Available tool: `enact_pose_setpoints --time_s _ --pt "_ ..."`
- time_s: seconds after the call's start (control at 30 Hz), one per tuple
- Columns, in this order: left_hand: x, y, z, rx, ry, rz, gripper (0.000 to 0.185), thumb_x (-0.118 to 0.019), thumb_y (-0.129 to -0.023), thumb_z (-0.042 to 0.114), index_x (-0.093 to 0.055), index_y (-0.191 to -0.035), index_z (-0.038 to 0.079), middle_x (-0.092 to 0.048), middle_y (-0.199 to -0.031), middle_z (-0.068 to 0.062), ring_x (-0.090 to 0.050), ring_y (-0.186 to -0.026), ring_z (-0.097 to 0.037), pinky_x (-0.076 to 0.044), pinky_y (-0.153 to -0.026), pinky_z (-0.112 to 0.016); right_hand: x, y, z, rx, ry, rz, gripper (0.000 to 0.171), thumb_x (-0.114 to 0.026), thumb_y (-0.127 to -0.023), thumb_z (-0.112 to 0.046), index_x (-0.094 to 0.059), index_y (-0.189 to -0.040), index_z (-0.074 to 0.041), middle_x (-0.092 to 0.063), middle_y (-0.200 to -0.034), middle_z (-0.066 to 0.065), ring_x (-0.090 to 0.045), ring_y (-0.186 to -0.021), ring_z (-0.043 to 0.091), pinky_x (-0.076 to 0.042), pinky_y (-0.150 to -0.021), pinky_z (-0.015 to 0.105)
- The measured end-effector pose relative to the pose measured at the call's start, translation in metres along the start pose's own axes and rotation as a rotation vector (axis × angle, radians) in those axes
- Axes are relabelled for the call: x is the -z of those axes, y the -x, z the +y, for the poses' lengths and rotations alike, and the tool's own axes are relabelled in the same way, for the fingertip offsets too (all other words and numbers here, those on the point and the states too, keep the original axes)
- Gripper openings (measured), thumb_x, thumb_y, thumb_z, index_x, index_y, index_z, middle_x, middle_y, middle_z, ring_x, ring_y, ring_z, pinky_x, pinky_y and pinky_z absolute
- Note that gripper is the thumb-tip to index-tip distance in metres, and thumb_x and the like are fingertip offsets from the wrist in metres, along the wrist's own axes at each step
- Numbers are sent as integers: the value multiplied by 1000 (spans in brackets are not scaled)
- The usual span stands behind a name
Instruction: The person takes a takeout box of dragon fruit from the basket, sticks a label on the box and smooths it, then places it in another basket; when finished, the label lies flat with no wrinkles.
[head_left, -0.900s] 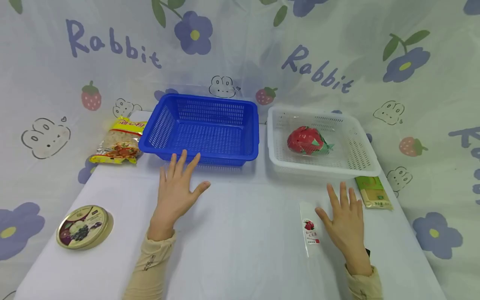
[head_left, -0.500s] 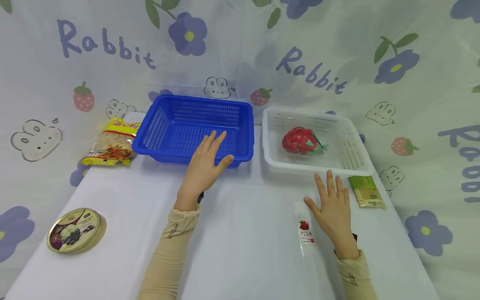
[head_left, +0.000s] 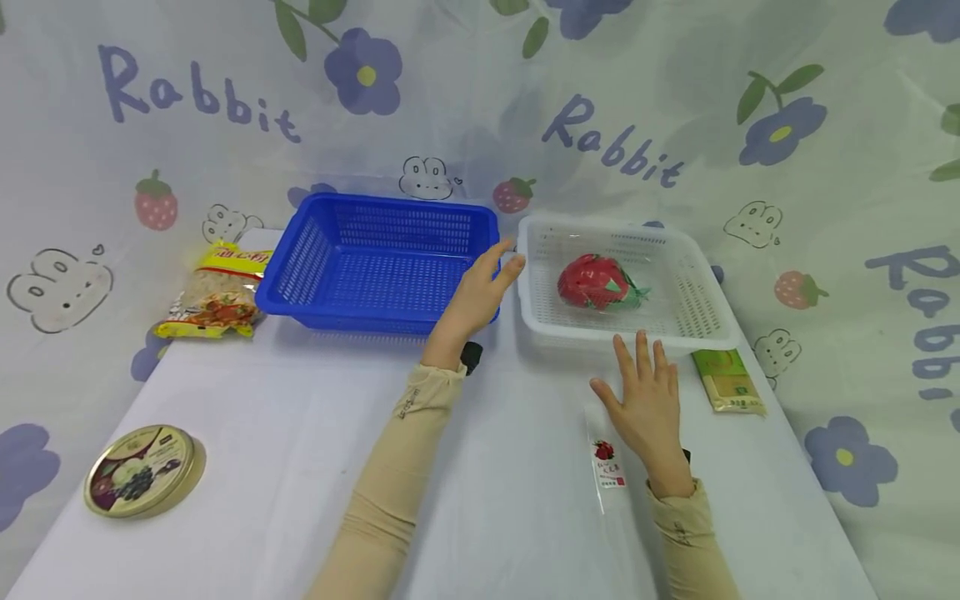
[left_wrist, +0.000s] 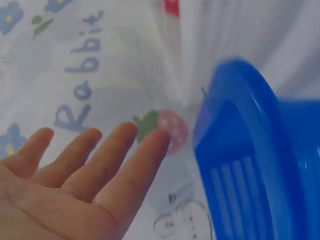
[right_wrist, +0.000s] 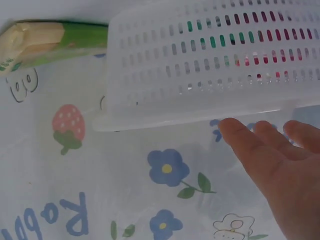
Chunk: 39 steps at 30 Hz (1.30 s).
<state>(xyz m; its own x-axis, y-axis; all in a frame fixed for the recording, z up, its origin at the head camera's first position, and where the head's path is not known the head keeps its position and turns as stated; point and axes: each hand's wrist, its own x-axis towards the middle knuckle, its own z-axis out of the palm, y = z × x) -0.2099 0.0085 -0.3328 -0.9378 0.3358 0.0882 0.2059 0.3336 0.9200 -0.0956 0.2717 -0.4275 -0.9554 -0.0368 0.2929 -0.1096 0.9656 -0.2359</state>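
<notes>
In the head view my left hand [head_left: 478,287] is between the two baskets, its fingers extended over the blue basket's right rim and close to the white one. The blue plastic basket [head_left: 337,312] has nothing inside. My right hand [head_left: 647,404], fingers spread, is just in front of the white basket [head_left: 528,287], fingertips right at its front rim. A red dragon fruit with green tips [head_left: 592,282], in clear wrapping, lies in the white basket. Neither hand holds anything. The left wrist view shows the left hand's straight fingers beside the blue rim [left_wrist: 255,110].
A clear plastic strip with a fruit label [head_left: 606,462] lies left of the right forearm. A round gold tin [head_left: 142,471] sits at the left, a yellow food packet [head_left: 217,292] behind it. A green and tan packet [head_left: 729,382] lies by the white basket's front right corner.
My left hand has swept right, from in front of the blue basket to the gap between the baskets. The right hand has shifted slightly left and forward, toward the white basket. The view has turned slightly.
</notes>
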Motion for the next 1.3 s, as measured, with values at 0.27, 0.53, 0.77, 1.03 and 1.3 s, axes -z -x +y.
enact_pose_setpoints --time_s 0.27,0.53,0.77,1.03,1.3 --pt "-22 -36 21 105 133 -85 62 -26 -103 54 -27 -154 19 -33 -158 -4 -35 -143 -29 -31 -116 -46 -6 -4 -3 -19 -2 -10 77 -46 -94 -61 -30 -152 -13 -21 -159 24 -15 -146 49 -17 -111 70" --pt "-46 -73 36 394 203 -232 66 -26 -98 64 -24 -154 30 -19 -163 -6 -37 -138 -44 -35 -109 -58 -12 -5 -4 -44 12 -19 77 -58 -92 -50 -28 -153 -12 -19 -159 24 -13 -146 49 -16 -112 70" --pt "-66 -88 40 493 91 -221 74 -29 -96 66 -29 -154 19 -27 -160 -13 -35 -140 -43 -36 -109 -59 -14 -6 -4 -57 28 -22 79 -54 -92 -55 -28 -153 -13 -19 -160 23 -13 -146 48 -16 -112 70" --pt "-80 -107 33 587 58 -224 61 -37 -101 49 -29 -153 18 -22 -162 -2 -21 -150 -24 -25 -120 -44 -16 -7 -2 -41 23 9 78 -56 -91 -55 -31 -152 -14 -20 -160 22 -14 -146 48 -18 -111 71" --pt "-88 -122 23 601 -31 -362 61 -40 -102 42 -29 -153 9 -25 -161 -8 -22 -149 -24 -21 -122 -40 -21 -6 1 -36 21 12 78 -57 -91 -53 -29 -153 -16 -19 -160 20 -13 -147 47 -18 -111 71"
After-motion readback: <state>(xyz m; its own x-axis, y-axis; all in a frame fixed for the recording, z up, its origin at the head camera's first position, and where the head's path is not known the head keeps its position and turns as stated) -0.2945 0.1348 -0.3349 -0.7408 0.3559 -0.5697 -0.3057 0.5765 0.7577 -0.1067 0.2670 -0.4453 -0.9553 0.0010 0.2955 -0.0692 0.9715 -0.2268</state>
